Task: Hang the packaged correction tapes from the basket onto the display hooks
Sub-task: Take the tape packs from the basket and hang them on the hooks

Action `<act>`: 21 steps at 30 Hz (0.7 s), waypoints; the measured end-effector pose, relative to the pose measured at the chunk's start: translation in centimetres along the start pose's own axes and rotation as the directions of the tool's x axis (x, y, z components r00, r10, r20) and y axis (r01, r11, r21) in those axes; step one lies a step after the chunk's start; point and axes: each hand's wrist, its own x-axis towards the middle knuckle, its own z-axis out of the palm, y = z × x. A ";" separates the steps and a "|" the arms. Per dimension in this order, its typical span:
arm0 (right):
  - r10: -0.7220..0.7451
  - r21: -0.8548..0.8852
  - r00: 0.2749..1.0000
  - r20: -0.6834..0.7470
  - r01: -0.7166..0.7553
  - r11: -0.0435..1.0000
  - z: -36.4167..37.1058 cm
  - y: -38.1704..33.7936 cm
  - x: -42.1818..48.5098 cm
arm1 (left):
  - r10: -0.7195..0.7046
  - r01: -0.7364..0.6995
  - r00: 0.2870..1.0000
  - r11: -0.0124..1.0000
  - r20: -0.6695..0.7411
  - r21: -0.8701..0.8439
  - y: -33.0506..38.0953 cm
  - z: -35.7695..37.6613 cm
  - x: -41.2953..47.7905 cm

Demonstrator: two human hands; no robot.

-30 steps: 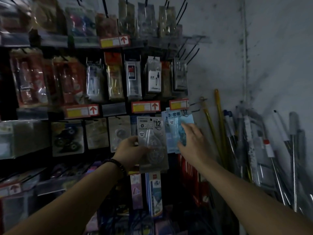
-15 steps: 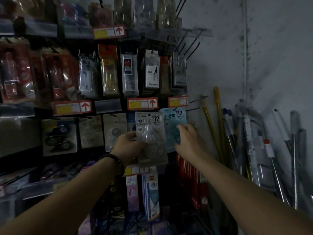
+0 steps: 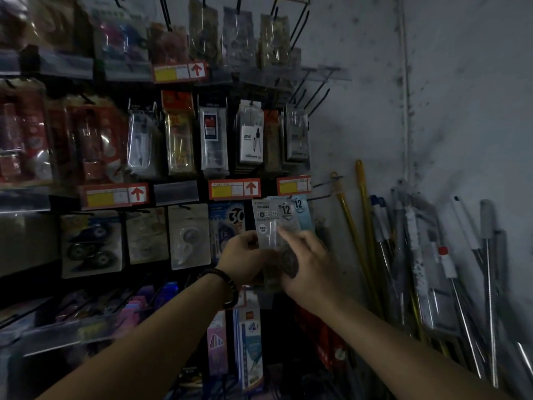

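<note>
My left grip (image 3: 245,259) and right grip (image 3: 308,267) both clamp the grey clear-plastic correction tape pack (image 3: 274,222), held up against the pale blue pack (image 3: 303,212) already hanging. It looks not yet threaded on the black wire hook (image 3: 320,196); no basket in sight

Yellow poles (image 3: 365,220) against stained wall (image 3: 461,96)

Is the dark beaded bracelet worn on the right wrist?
No, the dark beaded bracelet circles the left wrist, just behind the left hand that holds the grey correction tape package.
</note>
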 end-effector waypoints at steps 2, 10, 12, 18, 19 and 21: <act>0.031 0.000 1.000 -0.007 -0.031 1.000 0.0 0.4 -0.2 | 0.037 -0.038 0.999 0.993 0.003 0.114 -0.3 0.3 0.3; 0.116 -0.088 0.988 -0.100 -0.125 0.988 0.4 1.7 0.2 | 0.250 -0.197 0.968 0.779 -0.008 0.595 -0.6 -0.6 1.0; 0.120 -0.073 0.987 -0.106 -0.128 0.989 0.4 1.9 0.6 | 0.265 -0.208 0.964 0.748 0.004 0.630 -0.6 -0.7 1.1; 0.129 -0.129 0.991 -0.031 -0.132 0.983 0.3 2.7 2.2 | 0.255 -0.217 0.966 0.745 0.031 0.631 -0.9 -0.8 0.7; 0.123 -0.147 0.992 -0.020 -0.125 0.981 0.3 2.8 2.5 | 0.252 -0.221 0.967 0.740 0.043 0.635 -1.0 -0.8 0.6; 0.108 -0.178 0.994 -0.005 -0.107 0.978 0.3 3.0 2.7 | 0.253 -0.230 0.966 0.725 0.060 0.649 -1.1 -1.0 0.5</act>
